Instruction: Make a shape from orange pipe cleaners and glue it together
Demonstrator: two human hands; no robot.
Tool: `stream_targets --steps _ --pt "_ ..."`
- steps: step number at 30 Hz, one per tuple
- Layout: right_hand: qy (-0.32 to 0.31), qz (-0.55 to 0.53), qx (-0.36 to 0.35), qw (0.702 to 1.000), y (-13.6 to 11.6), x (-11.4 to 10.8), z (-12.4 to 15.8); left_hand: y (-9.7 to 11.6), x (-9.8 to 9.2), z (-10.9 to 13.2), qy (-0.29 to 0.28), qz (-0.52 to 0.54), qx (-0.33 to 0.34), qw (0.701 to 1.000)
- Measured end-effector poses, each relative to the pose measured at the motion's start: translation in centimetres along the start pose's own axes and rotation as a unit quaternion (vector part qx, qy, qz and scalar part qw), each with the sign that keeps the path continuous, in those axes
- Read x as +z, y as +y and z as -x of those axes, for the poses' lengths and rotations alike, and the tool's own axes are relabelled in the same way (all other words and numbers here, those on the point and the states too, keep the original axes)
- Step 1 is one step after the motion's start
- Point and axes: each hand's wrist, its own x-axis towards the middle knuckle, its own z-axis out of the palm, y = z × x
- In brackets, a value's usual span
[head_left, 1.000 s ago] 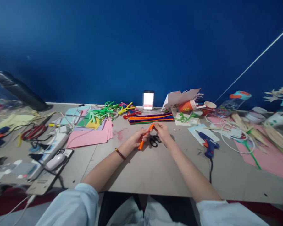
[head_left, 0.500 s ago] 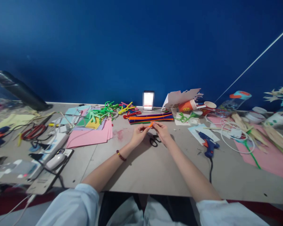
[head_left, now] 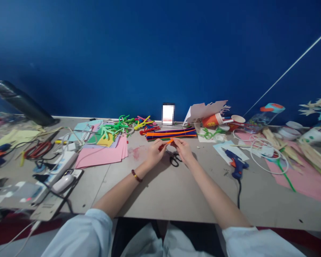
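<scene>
Person's L hand [head_left: 156, 150] & R hand [head_left: 184, 150], fingertips closed, pinch slim orange strip [head_left: 170, 141] (prob. fuzzy pipe cleaner, mostly hidden) between them, above grey table [head_left: 163, 194], nr black-handled scissors [head_left: 172, 158]. Best: steady L, R pinching close.

The left hand [head_left: 156, 151] has turned, and the orange piece [head_left: 170, 141] no longer sticks out below it.

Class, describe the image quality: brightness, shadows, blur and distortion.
Head view: the upright screen is flat white with blocky pixel edges; head view: the dark cylinder at far left looks stretched, the left forearm throws a soft shadow, and the orange strip between left hand and right hand lacks fine detail.
</scene>
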Motion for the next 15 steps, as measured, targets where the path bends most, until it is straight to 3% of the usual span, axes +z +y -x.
stream_targets --steps 8,15 --pt "-0.019 0.005 0.043 0.999 0.0 -0.3 0.2 -1.1 -0.6 0.1 -0.03 -0.056 0.035 0.997" --pt "-0.032 -0.05 0.07 0.996 -0.4 0.0 0.4 -1.4 -0.6 0.2 -0.035 -0.054 0.014 0.998"
